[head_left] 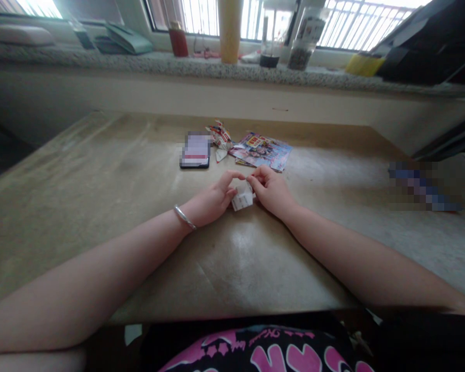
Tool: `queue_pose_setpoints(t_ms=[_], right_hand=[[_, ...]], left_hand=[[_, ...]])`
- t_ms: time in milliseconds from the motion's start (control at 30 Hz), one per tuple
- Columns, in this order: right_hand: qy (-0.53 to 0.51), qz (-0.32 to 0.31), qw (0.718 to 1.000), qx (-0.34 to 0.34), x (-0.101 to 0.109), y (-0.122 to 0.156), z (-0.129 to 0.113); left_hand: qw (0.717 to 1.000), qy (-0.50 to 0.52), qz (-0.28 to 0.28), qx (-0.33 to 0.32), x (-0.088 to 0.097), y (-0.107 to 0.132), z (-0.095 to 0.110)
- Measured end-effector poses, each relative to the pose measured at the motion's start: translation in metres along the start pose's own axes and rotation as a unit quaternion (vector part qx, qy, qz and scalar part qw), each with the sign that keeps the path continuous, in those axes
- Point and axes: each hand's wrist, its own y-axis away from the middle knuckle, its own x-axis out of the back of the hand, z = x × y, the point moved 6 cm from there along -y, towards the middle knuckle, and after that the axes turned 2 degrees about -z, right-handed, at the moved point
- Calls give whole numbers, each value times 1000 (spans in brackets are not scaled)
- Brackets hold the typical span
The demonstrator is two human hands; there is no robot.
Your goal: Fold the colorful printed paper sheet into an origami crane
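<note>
Both my hands meet at the middle of a worn beige table (pixel 101 175). Between them is a small folded piece of white paper (pixel 242 199). My left hand (pixel 213 199), with a silver bangle on the wrist, pinches the paper from the left with curled fingers. My right hand (pixel 271 191) pinches it from the right, fingertips pressed together above it. Much of the paper is hidden by my fingers.
A black phone (pixel 196 150) lies beyond my hands, with a crumpled printed paper shape (pixel 220 138) and colourful printed sheets (pixel 261 151) beside it. A stone windowsill (pixel 101 59) behind holds a red container (pixel 177 40), a yellow cylinder (pixel 230 31) and jars.
</note>
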Motion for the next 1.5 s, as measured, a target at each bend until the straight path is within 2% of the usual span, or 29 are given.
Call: queue_pose_setpoints(t_ms=[100,233,333,433,567,867,1100,1500], right_hand=[[28,-27,999,-14,0,-8,12],[76,-72,994,-12,0,-16,19],[127,-79,989,8,0,-17,15],[135,-96,986,-7,-3,-15,15],[148,-83,986,-10,-3,-14,14],[170,-68,983,12,-1,-9,9],[186,-125,970,95,-4,-4,2],[236,-166,948,137,-2,2,-6]], left_hand=[[999,-48,-4,-19,0,0,3],[986,-143,11,-80,2,-1,8],[978,-166,3,-126,0,-1,9],[970,-186,-7,-154,-1,-2,10],[961,-207,-34,-178,-1,-3,10],[958,-230,-35,-169,-2,-3,11],[950,-274,-25,-145,-1,-3,12],[954,-266,-29,-133,-1,-2,17]])
